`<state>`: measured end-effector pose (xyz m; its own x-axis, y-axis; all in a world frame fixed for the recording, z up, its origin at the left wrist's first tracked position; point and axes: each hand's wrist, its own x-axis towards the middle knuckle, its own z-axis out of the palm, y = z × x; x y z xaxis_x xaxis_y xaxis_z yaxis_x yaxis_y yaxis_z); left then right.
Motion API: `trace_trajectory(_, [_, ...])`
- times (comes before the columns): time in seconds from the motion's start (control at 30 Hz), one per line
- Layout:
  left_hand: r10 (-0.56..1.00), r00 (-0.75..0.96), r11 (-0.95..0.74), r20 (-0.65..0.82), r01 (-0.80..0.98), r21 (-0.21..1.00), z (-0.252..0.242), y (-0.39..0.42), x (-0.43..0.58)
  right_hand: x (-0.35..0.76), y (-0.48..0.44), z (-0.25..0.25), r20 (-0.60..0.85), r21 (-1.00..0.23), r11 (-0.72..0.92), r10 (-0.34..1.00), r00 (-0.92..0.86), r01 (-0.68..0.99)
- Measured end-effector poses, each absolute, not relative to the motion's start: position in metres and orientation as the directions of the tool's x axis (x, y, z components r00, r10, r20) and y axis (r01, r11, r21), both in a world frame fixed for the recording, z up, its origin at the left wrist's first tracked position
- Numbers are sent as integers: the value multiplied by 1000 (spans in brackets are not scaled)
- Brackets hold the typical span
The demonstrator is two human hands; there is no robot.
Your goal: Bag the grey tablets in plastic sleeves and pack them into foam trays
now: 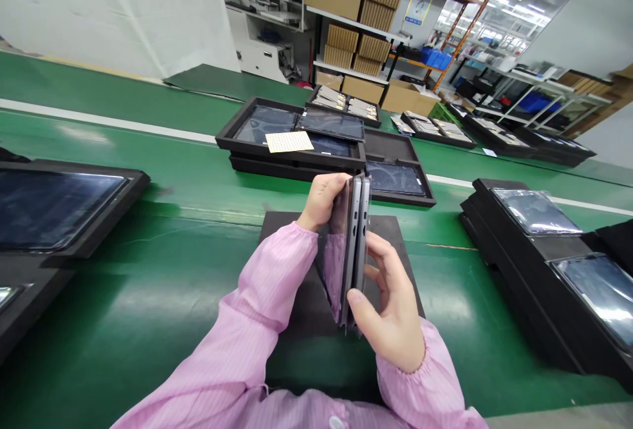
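Tablets (pixel 352 251) upright, left hand (pixel 324 200) farther out, right hand (pixel 390 307) nearer

I see two slim tablets held on edge, side by side, above a black board (pixel 277 223). The left tablet (pixel 335 264) turns its glossy dark face left, reflecting pink; the right tablet (pixel 362 228) shows a grey edge with small ports. Clear film wraps them.

Stacked trays (pixel 297 160) lie behind 2 tablets (pixel 355 244).

The tablets (pixel 351 251) look smooth and glossy, the mat (pixel 311 307) matt, the sleeves (pixel 254 300) cloth.
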<state>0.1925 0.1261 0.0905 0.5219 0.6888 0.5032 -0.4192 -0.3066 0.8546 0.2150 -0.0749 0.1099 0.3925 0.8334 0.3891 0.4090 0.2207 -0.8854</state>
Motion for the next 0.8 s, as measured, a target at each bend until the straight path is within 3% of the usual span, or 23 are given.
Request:
trace_trajectory(0.17, [633, 589, -253, 502, -455, 854, 90, 125, 190, 209, -79, 116, 395, -853, 184, 840, 372, 489])
trace_trajectory(0.8, [534, 611, -304, 584, -507, 807, 98, 114, 181, 208, -94, 119, 416, -762, 171, 868, 270, 624])
